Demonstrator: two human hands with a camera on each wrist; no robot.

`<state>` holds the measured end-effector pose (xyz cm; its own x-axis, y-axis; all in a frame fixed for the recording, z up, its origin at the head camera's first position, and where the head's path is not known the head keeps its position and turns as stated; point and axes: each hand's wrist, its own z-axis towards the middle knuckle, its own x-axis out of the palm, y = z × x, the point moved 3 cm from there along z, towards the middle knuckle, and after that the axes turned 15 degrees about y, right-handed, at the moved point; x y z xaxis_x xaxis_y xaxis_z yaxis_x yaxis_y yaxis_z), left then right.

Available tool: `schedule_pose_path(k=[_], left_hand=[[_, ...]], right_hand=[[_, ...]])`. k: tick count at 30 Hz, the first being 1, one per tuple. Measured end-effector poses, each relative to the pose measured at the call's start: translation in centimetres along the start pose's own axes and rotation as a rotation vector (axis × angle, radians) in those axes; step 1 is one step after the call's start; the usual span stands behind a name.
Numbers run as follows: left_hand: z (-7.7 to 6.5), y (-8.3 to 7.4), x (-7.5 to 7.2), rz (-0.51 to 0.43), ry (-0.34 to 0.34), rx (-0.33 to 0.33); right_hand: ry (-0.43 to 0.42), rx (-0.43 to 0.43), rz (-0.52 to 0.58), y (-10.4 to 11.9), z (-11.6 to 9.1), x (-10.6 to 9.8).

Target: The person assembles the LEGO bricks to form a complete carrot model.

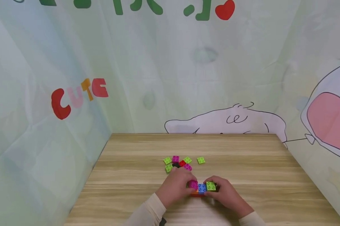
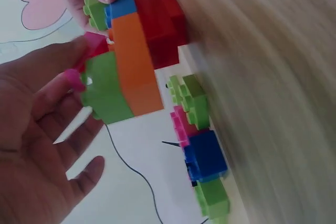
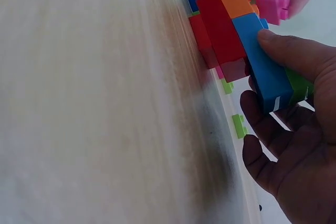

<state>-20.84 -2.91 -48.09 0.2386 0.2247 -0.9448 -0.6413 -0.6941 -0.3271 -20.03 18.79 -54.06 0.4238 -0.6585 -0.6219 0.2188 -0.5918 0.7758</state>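
Observation:
A built stack of toy bricks stands on the table in front of me, with red bricks [image 3: 223, 38] below. Above them lie an orange brick [image 2: 137, 64] and a blue brick [image 3: 261, 59]. A green brick [image 2: 107, 87] sits on the orange one, and a lime green brick [image 1: 211, 186] tops the blue one. My left hand [image 1: 175, 185] pinches a magenta brick [image 3: 270, 3] at the stack's left part; whether it is seated cannot be told. From the right side, my right hand [image 1: 227, 192] grips the blue and lime bricks between thumb and fingers.
Behind the stack several loose bricks lie grouped, among them a magenta brick [image 1: 175, 159], a red brick [image 1: 182, 163] and a dark blue brick [image 2: 207, 153]. One lime brick [image 1: 201, 160] lies apart to their right. Printed cloth [image 1: 158, 78] hangs beyond the wooden table [image 1: 124, 175].

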Motion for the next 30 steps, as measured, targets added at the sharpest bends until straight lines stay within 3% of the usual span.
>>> schedule_pose_path(k=[4,10,21,30], left_hand=[[0.1,0.5,0.1,-0.067,-0.025,-0.005],[0.1,0.9,0.6,-0.044,-0.037,-0.001],[0.7,1.5,1.1,-0.018,0.038,-0.059],[1.3,0.6,0.7,0.033,0.102,-0.056]], right_hand=[[0.001,0.007,-0.001,0.0,-0.1,0.0],[-0.001,0.002,-0.001,0.0,0.0,0.0],[-0.018,-0.014,0.004,-0.2,0.0,0.0],[-0.011,-0.006,0.014,-0.1,0.0,0.1]])
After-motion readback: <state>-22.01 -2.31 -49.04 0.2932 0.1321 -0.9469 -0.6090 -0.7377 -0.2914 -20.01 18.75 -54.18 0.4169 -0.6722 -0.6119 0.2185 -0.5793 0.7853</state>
